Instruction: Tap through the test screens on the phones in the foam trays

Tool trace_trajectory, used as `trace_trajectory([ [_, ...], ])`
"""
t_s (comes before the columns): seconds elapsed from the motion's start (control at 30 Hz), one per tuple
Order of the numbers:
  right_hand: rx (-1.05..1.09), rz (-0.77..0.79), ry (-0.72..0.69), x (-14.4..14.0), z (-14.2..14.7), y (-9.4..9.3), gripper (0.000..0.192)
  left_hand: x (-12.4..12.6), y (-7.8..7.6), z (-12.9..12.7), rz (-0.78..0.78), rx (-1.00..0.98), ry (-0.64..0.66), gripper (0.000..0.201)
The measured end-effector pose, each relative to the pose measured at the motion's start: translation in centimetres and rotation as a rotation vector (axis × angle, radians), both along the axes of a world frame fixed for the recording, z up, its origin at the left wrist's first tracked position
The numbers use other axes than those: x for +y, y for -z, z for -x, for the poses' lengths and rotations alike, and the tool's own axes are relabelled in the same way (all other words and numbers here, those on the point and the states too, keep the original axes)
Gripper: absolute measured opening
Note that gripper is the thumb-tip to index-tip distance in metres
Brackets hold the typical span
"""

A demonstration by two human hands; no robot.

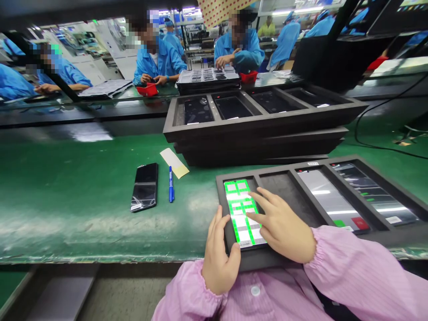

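A smartphone (239, 218) with a lit screen of white blocks and green lines lies in the leftmost slot of a black foam tray (264, 258). My right hand (284, 225) is over this phone, fingers spread, with fingertips at the right part of its screen. Along the tray's left edge rests my left hand (219, 254), its fingers extended and its thumb by the phone's lower left corner. Neither hand grips anything. The second slot holds no phone. Farther right in the tray lie a phone with a grey screen (331, 196) and a phone with a dark screen (374, 191).
Left of the tray on the green bench (83, 200) are a dark phone (145, 187), a blue marker (171, 185) and a paper slip (174, 162). Stacked foam trays (261, 129) with phones stand behind. Across the bench, people in blue coats (157, 60) sit near red bins (147, 90).
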State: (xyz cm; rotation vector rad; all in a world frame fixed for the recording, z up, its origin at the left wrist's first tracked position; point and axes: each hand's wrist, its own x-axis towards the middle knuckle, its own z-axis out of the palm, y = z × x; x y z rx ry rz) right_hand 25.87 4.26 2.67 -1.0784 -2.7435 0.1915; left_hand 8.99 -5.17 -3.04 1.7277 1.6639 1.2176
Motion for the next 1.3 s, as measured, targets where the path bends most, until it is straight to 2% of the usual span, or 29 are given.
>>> trace_trajectory([
  [0.17, -0.007, -0.065, 0.123, 0.4, -1.6, -0.8, 0.032, 0.0, 0.0, 0.0, 0.011, -0.014, 0.002, 0.050],
  [0.47, 0.136, 0.084, -0.063, -2.8, 0.6, -0.2, 0.047, 0.0, 0.2, 0.0, 0.001, -0.001, 0.012, 0.048],
  [0.57, 0.115, 0.094, -0.039, -2.6, 0.1, -0.1, 0.045, 0.1, 0.1, 0.0, -0.010, -0.005, 0.008, 0.050],
  [0.8, 0.094, -0.037, 0.109, -1.6, -2.5, -0.9, 0.032, 0.2, 0.0, 0.0, -0.019, -0.019, 0.015, 0.052],
  [1.03, 0.166, 0.102, -0.077, -4.1, 0.1, -0.7, 0.046, 0.0, 0.1, 0.1, -0.004, -0.020, 0.023, 0.050],
  [1.17, 0.168, 0.123, -0.064, -4.5, 0.1, 0.1, 0.045, 0.0, 0.0, 0.1, -0.008, -0.020, 0.016, 0.049],
  [1.3, 0.166, 0.085, -0.003, -4.2, -1.4, 0.3, 0.040, 0.1, -0.2, 0.0, -0.015, -0.011, 0.013, 0.049],
])
